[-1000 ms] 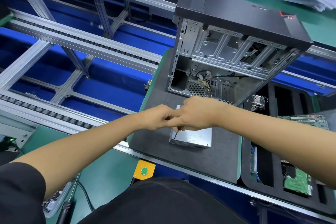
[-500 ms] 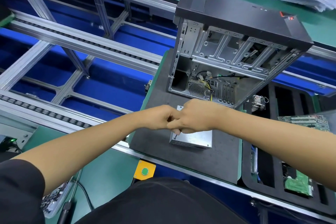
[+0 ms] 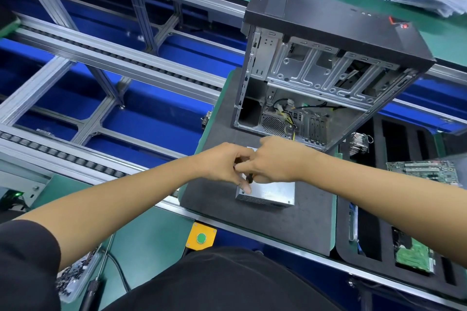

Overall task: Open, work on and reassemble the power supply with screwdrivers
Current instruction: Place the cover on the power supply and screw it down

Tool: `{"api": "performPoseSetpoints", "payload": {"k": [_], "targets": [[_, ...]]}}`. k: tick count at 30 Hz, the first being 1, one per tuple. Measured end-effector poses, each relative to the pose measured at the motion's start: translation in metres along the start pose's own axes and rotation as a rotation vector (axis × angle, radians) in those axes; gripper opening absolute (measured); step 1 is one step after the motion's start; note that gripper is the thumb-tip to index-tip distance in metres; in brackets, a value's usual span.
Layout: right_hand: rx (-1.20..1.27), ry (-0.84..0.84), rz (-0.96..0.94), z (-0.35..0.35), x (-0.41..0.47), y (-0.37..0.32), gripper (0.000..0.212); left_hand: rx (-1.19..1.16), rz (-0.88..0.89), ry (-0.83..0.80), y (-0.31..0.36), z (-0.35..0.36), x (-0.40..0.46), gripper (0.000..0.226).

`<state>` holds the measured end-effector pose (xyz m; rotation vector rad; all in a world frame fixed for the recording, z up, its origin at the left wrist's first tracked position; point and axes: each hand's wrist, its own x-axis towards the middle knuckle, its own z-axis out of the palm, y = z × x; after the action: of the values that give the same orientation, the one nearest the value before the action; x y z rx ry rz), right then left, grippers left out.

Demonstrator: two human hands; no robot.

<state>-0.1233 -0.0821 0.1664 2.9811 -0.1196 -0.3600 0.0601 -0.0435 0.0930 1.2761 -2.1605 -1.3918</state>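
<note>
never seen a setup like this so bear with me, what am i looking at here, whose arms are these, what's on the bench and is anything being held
There is no robot here. The picture comes from a camera worn on a person's head, looking forward and down, so the two bare arms are the wearer's own.

The left hand and right hand meet over a small silver metal box, the power supply, which lies on a dark grey mat. Between the fingers is a thin dark tool, apparently a small screwdriver, over the box's near left corner. Which hand holds it I cannot tell for certain.

Behind the box stands an open computer case with loose cables inside. To the right, a black foam tray holds green circuit boards. At the near edge is a yellow plate with a green button.
</note>
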Motion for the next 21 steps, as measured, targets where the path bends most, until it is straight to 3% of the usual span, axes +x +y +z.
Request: {"api": "performPoseSetpoints", "payload": {"k": [3,6,11,15,17,21], "targets": [[-0.045,-0.036,0.020,0.000,0.004,-0.005,0.023,0.017,-0.013,0.132,-0.004,0.012,0.003,0.040],[-0.068,-0.057,0.058,0.002,0.003,-0.003,0.034,-0.048,-0.042,0.095,-0.009,0.016,0.001,0.023],[-0.058,-0.152,-0.140,0.000,0.004,0.000,0.017,-0.006,0.009,-0.047,0.000,0.003,-0.002,0.012],[0.011,-0.084,0.041,0.003,0.003,-0.004,0.020,0.062,-0.041,0.096,0.006,0.010,0.001,0.037],[0.005,-0.105,0.076,0.005,0.004,-0.010,0.023,0.075,-0.086,0.107,0.004,0.015,0.004,0.034],[0.061,-0.089,0.019,0.003,0.000,-0.003,0.020,0.045,-0.075,-0.024,0.001,0.008,0.004,0.023]]}}
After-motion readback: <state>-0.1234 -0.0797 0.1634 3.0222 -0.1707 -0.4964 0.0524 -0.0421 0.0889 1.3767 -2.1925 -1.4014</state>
